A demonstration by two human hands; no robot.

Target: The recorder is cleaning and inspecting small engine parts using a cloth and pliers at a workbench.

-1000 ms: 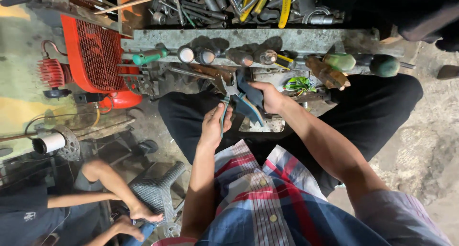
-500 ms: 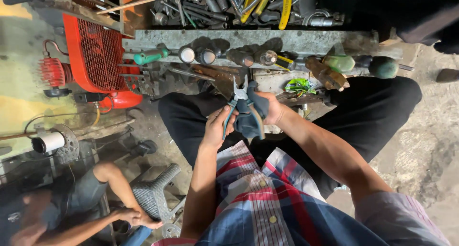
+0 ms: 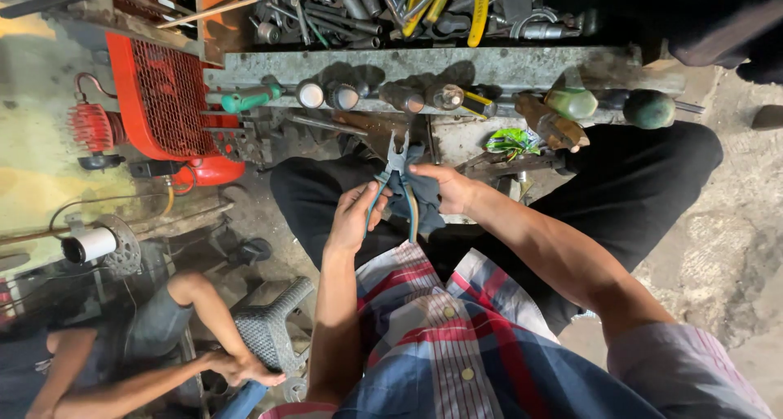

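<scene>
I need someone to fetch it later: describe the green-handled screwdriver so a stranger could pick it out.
Start at the red machine on the left. Just right of it a grey shelf carries a row of tools. The screwdriver lies at the row's left end, nearest the machine, the only one there with a teal-green handle lying sideways.

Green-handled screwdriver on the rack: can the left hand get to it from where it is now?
Probably yes. The green-handled screwdriver sits on the rack's left end with nothing between it and the left hand. But that hand grips the pliers, which the right hand wipes with a cloth.
</scene>
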